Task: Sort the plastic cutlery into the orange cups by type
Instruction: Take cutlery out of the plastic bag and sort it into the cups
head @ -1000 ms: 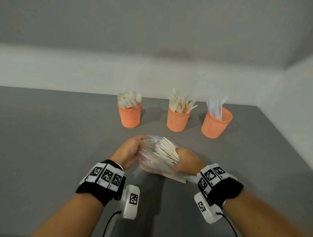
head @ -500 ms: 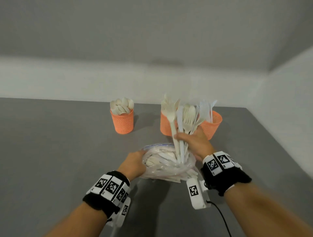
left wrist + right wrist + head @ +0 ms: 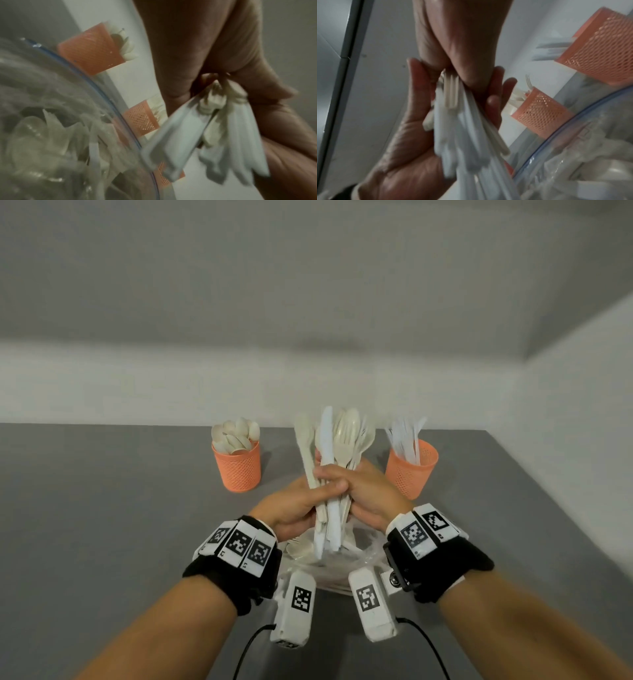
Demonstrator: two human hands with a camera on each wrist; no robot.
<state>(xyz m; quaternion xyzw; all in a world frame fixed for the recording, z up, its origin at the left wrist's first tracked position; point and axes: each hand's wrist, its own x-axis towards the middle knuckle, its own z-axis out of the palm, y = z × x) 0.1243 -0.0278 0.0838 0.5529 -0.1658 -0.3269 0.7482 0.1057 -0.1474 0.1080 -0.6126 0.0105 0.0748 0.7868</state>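
Note:
Three orange mesh cups stand in a row at the back of the table. The left cup (image 3: 238, 470) holds spoons, and the right cup (image 3: 411, 470) holds white knives. The middle cup (image 3: 318, 455) is almost hidden behind a mixed bundle of cutlery (image 3: 337, 440), spoons, forks and a knife, held upright. My left hand (image 3: 294, 505) and right hand (image 3: 373, 491) both grip the bundle's handles (image 3: 462, 128) just above a clear zip bag (image 3: 329, 570) with more cutlery in it. The left wrist view shows the handle ends (image 3: 214, 135) fanned out below the fingers.
The grey table (image 3: 102, 508) meets a pale wall at the back, and its right edge runs close to the right cup. The bag (image 3: 51, 135) lies between my wrists near the front. In the right wrist view the fork cup (image 3: 542, 112) stands behind the bag's blue rim.
My right hand has lifted the bundle of cutlery up out of the bag. My left hand has let go of the bag and now also grips the bundle.

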